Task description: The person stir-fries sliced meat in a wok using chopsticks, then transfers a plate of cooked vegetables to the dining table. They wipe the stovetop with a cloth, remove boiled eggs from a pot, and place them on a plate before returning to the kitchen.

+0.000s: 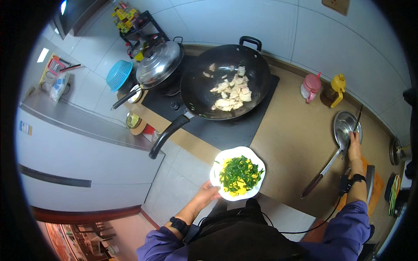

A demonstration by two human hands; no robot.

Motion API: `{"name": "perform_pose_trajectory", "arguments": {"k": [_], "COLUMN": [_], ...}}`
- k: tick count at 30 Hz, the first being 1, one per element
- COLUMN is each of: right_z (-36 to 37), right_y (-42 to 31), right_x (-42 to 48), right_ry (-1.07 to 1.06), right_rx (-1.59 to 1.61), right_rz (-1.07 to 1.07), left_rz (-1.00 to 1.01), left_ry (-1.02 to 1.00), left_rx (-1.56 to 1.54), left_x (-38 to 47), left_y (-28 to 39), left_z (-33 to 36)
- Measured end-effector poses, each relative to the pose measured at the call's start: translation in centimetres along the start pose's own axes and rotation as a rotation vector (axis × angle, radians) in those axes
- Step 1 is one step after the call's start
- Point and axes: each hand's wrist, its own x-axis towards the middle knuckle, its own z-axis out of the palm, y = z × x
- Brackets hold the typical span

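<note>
My left hand [207, 195] grips the rim of a scalloped white plate [215, 173], thumb on top, at the counter's front edge. On the plate lies a heap of chopped green leaves with yellow egg pieces [241, 176]. My right hand [354, 148] reaches over a shallow steel dish [360, 133] on the right of the counter. A thin dark utensil [359, 114] runs by its fingertips; its grip on it is unclear. Beside the fingers, a steel ladle [342, 129] with a brown handle rests partly on the dish. A black wok [202, 94] holds pale cooked pieces [233, 93].
The wok sits on a black cooktop [225, 133], its long handle [168, 135] jutting past the front edge. A lidded pan [160, 63] stands left of it. Pink-lidded [311, 85] and yellow-lidded jars [336, 89] line the wall. A knife [370, 182] lies on a cutting board [378, 192].
</note>
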Motion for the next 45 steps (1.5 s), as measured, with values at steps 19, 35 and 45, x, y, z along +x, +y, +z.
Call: {"name": "perform_pose_trajectory", "arguments": {"k": [19, 35, 45], "right_z": [7.9, 5.6, 15.0], "right_y": [10.8, -41.5, -58.1], "right_x": [11.9, -2.3, 5.9], "right_ry": [0.523, -0.110, 0.263], "right_rx": [0.192, 0.401, 0.178], "right_rz": [-0.046, -0.820, -0.410], "left_rz": [0.237, 0.502, 0.517], "left_ry": [0.126, 0.323, 0.433], "left_rx": [-0.318, -0.446, -0.723], "left_x": [1.5, -8.3, -11.1], "left_y": [-6.3, -1.6, -4.9], "left_z": [1.7, -13.5, -18.3]}}
